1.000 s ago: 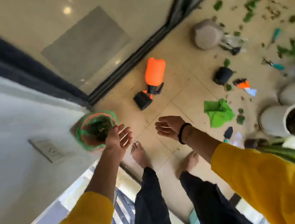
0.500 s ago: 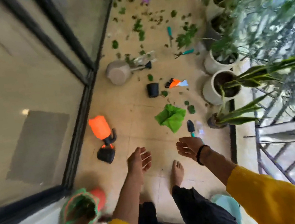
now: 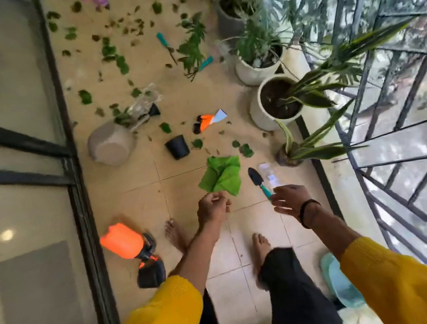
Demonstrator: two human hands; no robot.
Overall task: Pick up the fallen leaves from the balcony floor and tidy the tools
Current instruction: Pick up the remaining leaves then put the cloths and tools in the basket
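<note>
A barefoot person in yellow sleeves stands on the tiled balcony floor [image 3: 137,178], facing a scatter of green fallen leaves [image 3: 115,57] that spreads from mid-floor to the far end. The clean-up looks barely begun. The likeliest slip from here, by my reading, is underfoot: a small black plastic nursery pot [image 3: 177,147] on its side, a crumpled green cloth [image 3: 221,176] and a black-bladed hand trowel with a teal handle [image 3: 259,183] lie just ahead of the feet, and a step forward could kick or tread on them. The leaves are thin and flat against the tile, so a hurried pinch may miss or tear them. Further tools, a teal-handled one [image 3: 164,41] among them, lie amid the leaves and could be overlooked.

The left hand [image 3: 212,208] hangs in front of the cloth's near edge with fingers loosely curled; whether it holds anything cannot be told. The right hand [image 3: 290,200] is spread, fingers apart, empty, in line with the trowel's handle end; contact cannot be judged. The hands are well apart. An orange pressure sprayer [image 3: 124,241] lies by the glass door.
</note>
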